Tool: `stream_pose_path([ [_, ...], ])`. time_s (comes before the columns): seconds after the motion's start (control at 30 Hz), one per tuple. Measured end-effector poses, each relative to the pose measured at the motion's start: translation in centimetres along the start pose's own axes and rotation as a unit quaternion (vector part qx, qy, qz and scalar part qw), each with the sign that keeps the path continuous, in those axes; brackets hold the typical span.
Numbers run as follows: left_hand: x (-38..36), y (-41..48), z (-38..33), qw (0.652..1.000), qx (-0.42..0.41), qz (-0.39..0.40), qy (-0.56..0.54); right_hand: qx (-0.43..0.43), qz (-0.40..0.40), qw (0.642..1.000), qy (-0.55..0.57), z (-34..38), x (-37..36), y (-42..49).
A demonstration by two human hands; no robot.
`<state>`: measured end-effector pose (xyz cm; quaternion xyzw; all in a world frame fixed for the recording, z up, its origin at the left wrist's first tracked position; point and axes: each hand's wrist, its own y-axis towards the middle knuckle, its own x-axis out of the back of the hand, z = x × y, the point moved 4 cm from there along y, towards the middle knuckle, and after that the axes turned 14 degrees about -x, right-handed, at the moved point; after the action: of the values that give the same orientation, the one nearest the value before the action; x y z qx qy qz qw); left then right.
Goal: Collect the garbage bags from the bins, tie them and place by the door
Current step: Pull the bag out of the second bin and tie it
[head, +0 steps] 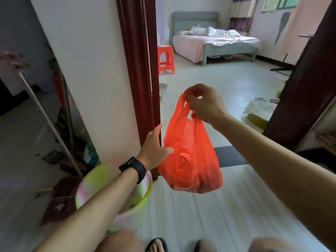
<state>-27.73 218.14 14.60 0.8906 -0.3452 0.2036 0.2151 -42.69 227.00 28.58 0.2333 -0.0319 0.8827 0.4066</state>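
doorway bg, r hand grips red bag, l hand relaxed touching it, bin half-hidden

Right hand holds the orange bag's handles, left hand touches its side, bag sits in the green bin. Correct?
No. In the head view the orange bag hangs in the air beside the green bin, not in it. Right hand and left hand are as stated.

Raised right hand has curled fingers; left hand reaches, fingers straight.
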Motion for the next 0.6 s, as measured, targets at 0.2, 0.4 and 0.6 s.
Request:
stream_pose_path([
  [0.2,-9.1,0.1,4.8,0.989,0.027,0.147,0.02,-0.13,0.084,0.988,-0.018,-11.8,-1.4,0.3],
  [0.4,-15.4,0.8,6.9,0.98,0.003,0.192,0.052,-0.264,0.161,0.946,0.098,-20.2,-0.9,-1.0],
  [0.6,-22.5,1.4,8.4,0.976,-0.059,0.208,-0.027,-0.258,0.192,0.937,0.136,-25.3,1.8,0.1],
])
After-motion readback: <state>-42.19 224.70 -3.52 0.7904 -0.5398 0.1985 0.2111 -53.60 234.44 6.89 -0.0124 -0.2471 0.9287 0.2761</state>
